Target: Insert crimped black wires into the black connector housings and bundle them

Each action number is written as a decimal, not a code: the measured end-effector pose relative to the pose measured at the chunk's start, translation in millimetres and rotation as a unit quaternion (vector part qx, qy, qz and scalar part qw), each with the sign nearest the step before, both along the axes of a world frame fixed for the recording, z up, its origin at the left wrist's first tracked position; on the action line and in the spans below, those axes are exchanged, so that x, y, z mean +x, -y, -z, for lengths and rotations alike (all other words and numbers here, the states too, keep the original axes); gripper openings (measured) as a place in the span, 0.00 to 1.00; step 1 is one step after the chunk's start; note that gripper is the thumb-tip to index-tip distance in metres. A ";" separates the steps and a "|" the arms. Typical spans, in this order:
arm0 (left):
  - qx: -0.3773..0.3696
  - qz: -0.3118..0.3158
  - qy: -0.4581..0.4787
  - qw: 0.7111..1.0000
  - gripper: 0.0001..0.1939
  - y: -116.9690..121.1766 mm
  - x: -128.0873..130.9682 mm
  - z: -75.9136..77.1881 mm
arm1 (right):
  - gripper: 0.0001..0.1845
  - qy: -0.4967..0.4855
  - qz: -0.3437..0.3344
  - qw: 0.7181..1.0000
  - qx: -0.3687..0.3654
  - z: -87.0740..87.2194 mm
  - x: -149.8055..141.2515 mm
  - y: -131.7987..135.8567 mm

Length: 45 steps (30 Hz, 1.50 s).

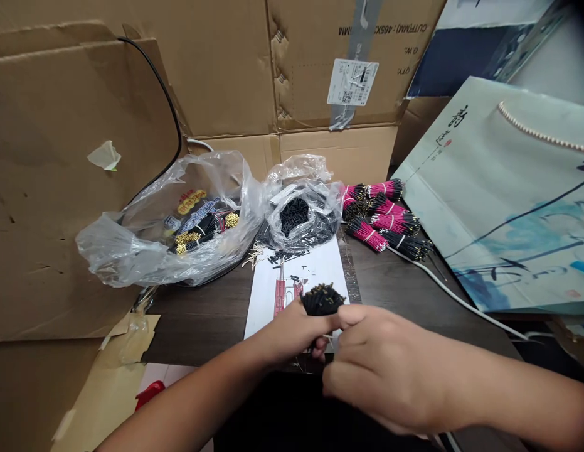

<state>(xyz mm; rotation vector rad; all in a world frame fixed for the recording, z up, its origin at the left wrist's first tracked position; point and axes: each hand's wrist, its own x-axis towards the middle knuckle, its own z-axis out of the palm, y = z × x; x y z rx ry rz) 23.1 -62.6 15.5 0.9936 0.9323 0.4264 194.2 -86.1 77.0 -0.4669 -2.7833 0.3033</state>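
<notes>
My left hand [292,333] is closed around a bundle of thin black wires [322,299] with gold tips that stick up out of the fist. My right hand [381,367] is curled just to its right, fingers pinched at the lower part of the same bundle, touching my left hand. Both hands hover over a white sheet of paper [315,267] on the dark table [202,320]. Small black tube pieces lie scattered on the paper's far end.
A clear plastic bag [145,242] with bundled wires lies at the left. A second bag [298,213] holds small black tubes. Pink-and-black wire bundles [386,220] lie at the right beside a pale paper gift bag [508,207]. Cardboard boxes [226,69] wall the back and left.
</notes>
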 end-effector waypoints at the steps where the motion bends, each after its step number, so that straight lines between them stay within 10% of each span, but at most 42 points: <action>1: 0.001 0.012 0.004 1.000 0.17 -2.4 -4.8 -0.1 | 0.12 0.032 0.025 0.999 0.001 -0.8 4.7 -1.1; 24: 0.159 0.015 -0.042 0.986 0.22 -22.0 -16.9 -14.9 | 0.10 0.247 0.233 0.939 -0.063 1.2 15.4 -34.8; 27: 0.166 -0.050 -0.031 0.984 0.22 -19.6 -13.9 -9.4 | 0.02 0.187 0.234 0.949 -0.101 5.0 14.6 -37.3; 35: 0.086 -0.278 0.227 0.929 0.21 -12.6 16.2 -3.6 | 0.20 -0.020 0.270 0.948 -0.167 32.4 4.1 -29.9; 45: 0.064 -0.338 0.350 0.871 0.19 -6.2 26.8 -24.3 | 0.21 -0.225 0.295 0.917 -0.149 43.0 -17.0 -20.1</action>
